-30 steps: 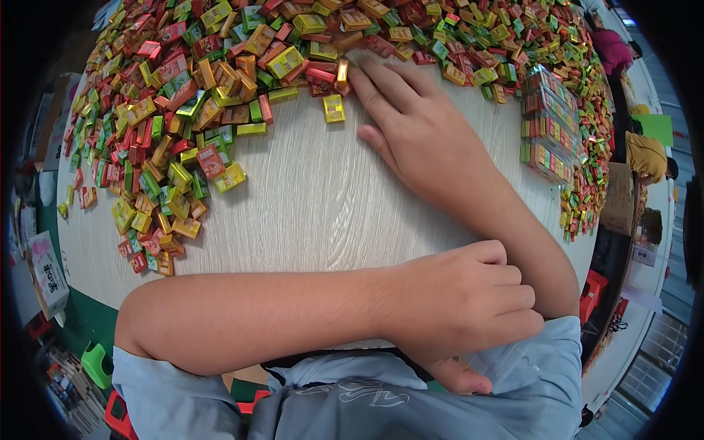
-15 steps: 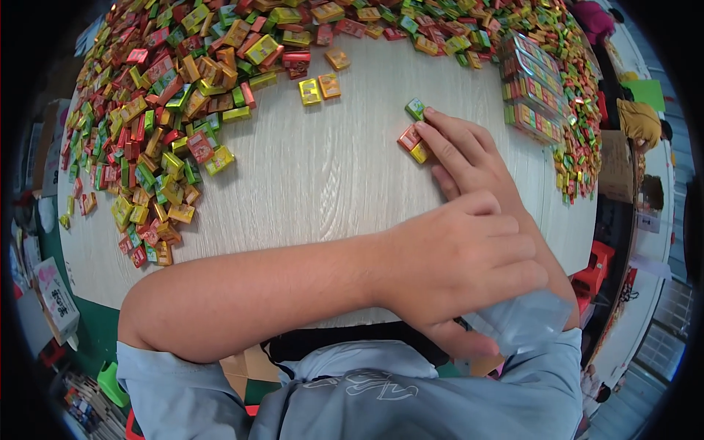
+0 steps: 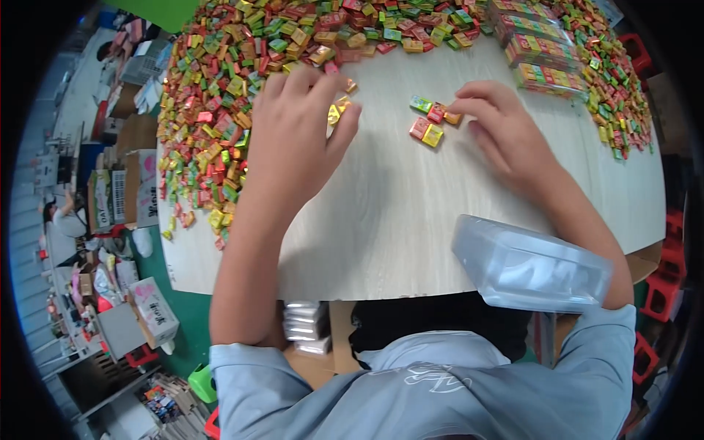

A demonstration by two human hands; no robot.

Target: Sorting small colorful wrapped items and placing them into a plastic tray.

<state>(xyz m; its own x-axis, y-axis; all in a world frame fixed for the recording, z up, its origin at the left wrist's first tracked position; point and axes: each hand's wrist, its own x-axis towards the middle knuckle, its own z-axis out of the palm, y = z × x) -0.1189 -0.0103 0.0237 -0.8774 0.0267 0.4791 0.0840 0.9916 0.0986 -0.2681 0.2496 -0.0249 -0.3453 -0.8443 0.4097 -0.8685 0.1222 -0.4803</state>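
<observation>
Small wrapped sweets in red, green, yellow and orange lie heaped along the far and left sides of the table. My left hand point(image 3: 297, 128) reaches over the heap's edge, thumb apart from the fingers, with a yellow sweet point(image 3: 334, 115) showing in the gap. My right hand point(image 3: 506, 132) is open beside a small cluster: a green sweet point(image 3: 421, 103), red sweets point(image 3: 419, 128), a yellow sweet point(image 3: 433, 135) and an orange sweet point(image 3: 453, 118) at its fingertips. A clear plastic box point(image 3: 532, 260) stands at the near table edge beside my right forearm.
Filled clear packs point(image 3: 550, 79) of sweets stand stacked at the far right, with more loose sweets point(image 3: 616, 125) beyond them. Cardboard boxes point(image 3: 152, 312) are off the table to the left. Red stools point(image 3: 664, 286) stand to the right.
My left hand has gone from near the right forearm to the heap at far left. The clear box now rests at the table edge. Red and orange sweets have joined the cluster.
</observation>
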